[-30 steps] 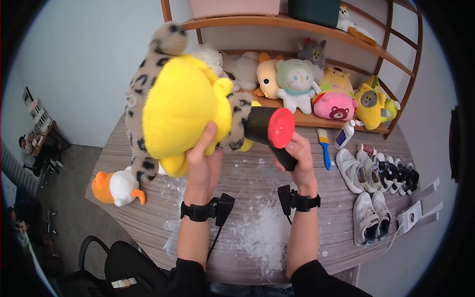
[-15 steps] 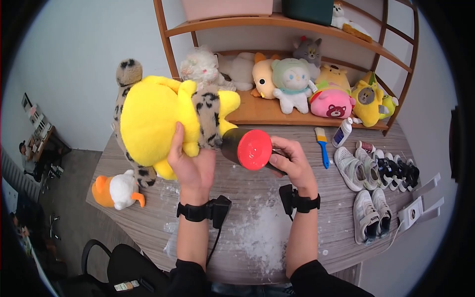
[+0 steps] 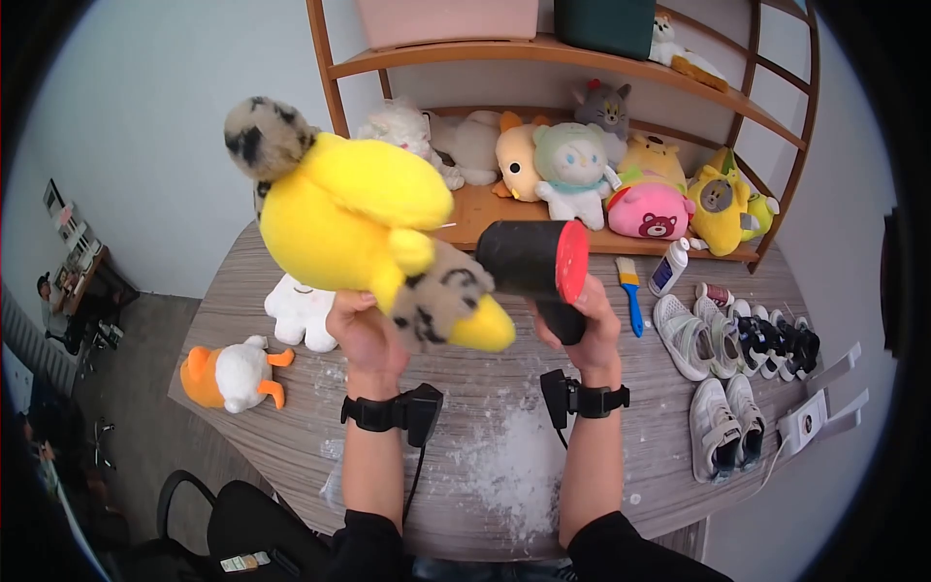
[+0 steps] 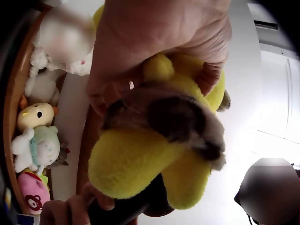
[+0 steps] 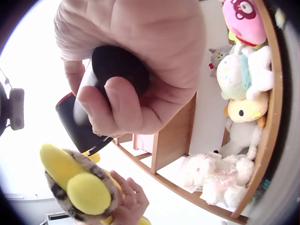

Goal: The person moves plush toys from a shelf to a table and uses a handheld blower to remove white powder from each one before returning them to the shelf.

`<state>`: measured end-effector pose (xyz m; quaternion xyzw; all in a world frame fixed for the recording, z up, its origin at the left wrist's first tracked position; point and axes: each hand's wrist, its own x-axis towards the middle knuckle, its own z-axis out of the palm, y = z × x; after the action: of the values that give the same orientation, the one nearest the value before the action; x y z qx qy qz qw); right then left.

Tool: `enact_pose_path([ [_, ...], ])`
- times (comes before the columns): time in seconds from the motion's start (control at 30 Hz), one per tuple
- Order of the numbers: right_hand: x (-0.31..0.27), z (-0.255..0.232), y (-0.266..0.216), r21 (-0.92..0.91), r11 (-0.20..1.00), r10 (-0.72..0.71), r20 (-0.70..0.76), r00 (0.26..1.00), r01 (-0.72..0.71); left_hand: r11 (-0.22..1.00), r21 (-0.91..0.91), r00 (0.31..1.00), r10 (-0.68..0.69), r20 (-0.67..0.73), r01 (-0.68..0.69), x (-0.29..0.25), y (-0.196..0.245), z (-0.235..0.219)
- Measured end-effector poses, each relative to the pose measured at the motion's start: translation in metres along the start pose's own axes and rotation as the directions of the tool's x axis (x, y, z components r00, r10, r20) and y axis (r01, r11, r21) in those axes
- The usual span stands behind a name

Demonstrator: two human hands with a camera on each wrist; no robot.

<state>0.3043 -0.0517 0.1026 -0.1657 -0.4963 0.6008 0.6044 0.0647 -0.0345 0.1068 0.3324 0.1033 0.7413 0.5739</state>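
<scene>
My left hand (image 3: 371, 335) grips a yellow plush toy (image 3: 339, 228) with spotted fur bands, holding it tilted above the table. In the left wrist view, fingers and thumb close round the plush toy (image 4: 131, 161) just above its spotted band, two yellow legs hanging below. The right hand (image 3: 593, 325) holds a black hair dryer (image 3: 524, 254) with a red back end, fingers wrapped round its handle, as the right wrist view also shows. The dryer's nozzle points left at the toy's spotted band, close beside it. Behind the left hand lies a white plush (image 3: 303, 312).
An orange-and-white plush duck (image 3: 233, 373) lies at the table's left. White powder (image 3: 514, 466) covers the front middle. At right are a blue-handled brush (image 3: 632, 299), a white bottle (image 3: 669, 267) and several shoes (image 3: 718, 427). A wooden shelf (image 3: 485, 228) behind holds several plush toys.
My left hand has turned and tilted the yellow toy, its legs now pointing down to the right. The hair dryer swung left and down, then back up to the right. The white plush has come into view.
</scene>
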Motion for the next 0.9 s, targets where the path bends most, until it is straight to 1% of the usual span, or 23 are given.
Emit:
enact_pose_path([
  [0.07, 0.000, 0.006, 0.002, 0.031, 0.999, 0.016, 0.055, 0.998, -0.017, 1.000, 0.015, 0.996, -0.002, -0.084, 0.003, 0.002, -0.003, -0.016],
  [0.13, -0.001, 0.009, 0.005, 0.052, 0.998, 0.021, 0.088, 0.996, -0.025, 1.000, 0.020, 0.996, -0.006, -0.091, 0.008, 0.001, -0.001, -0.023],
  [0.17, -0.001, 0.010, 0.005, 0.025, 1.000, 0.014, 0.085, 0.996, -0.016, 1.000, 0.023, 0.995, -0.008, -0.095, 0.011, 0.000, 0.001, -0.027],
  [0.23, 0.000, 0.013, 0.004, -0.031, 1.000, 0.001, 0.081, 0.997, 0.001, 0.999, 0.041, 0.994, 0.015, -0.107, -0.011, -0.001, 0.009, -0.019],
  [0.33, 0.000, 0.015, 0.002, -0.115, 0.993, -0.009, 0.063, 0.998, 0.017, 0.992, 0.120, 0.995, 0.042, -0.096, -0.030, 0.001, 0.011, -0.019],
  [0.43, 0.001, 0.015, 0.002, -0.137, 0.990, -0.033, 0.049, 0.998, 0.040, 0.986, 0.165, 0.980, 0.065, -0.187, -0.034, 0.003, 0.008, -0.020],
  [0.53, -0.001, 0.010, 0.005, -0.041, 0.998, -0.040, 0.142, 0.989, 0.046, 0.995, 0.086, 0.997, 0.059, -0.056, -0.054, -0.006, 0.008, -0.013],
  [0.63, -0.002, 0.021, -0.003, -0.120, 0.991, -0.045, 0.149, 0.988, 0.063, 0.985, 0.170, 0.993, 0.052, -0.107, -0.033, -0.007, 0.002, -0.019],
  [0.67, -0.002, 0.020, -0.004, -0.163, 0.986, -0.019, 0.157, 0.987, 0.045, 0.970, 0.240, 0.998, 0.041, -0.050, -0.028, -0.010, -0.001, -0.016],
  [0.73, -0.002, 0.016, -0.003, -0.243, 0.970, 0.033, 0.167, 0.985, 0.008, 0.958, 0.264, 0.990, 0.130, -0.046, -0.114, -0.008, -0.012, 0.000],
  [0.77, -0.001, 0.017, -0.003, -0.246, 0.969, 0.030, 0.162, 0.986, 0.011, 0.947, 0.281, 0.983, 0.175, -0.048, -0.155, -0.006, -0.013, 0.005],
  [0.8, -0.001, 0.018, -0.003, -0.247, 0.969, 0.032, 0.156, 0.987, 0.007, 0.941, 0.322, 0.986, 0.143, -0.087, -0.107, -0.005, -0.008, 0.007],
  [0.9, -0.003, 0.020, -0.001, -0.238, 0.971, 0.037, 0.148, 0.988, -0.001, 0.946, 0.321, 0.996, 0.069, -0.057, -0.047, 0.003, 0.003, 0.016],
])
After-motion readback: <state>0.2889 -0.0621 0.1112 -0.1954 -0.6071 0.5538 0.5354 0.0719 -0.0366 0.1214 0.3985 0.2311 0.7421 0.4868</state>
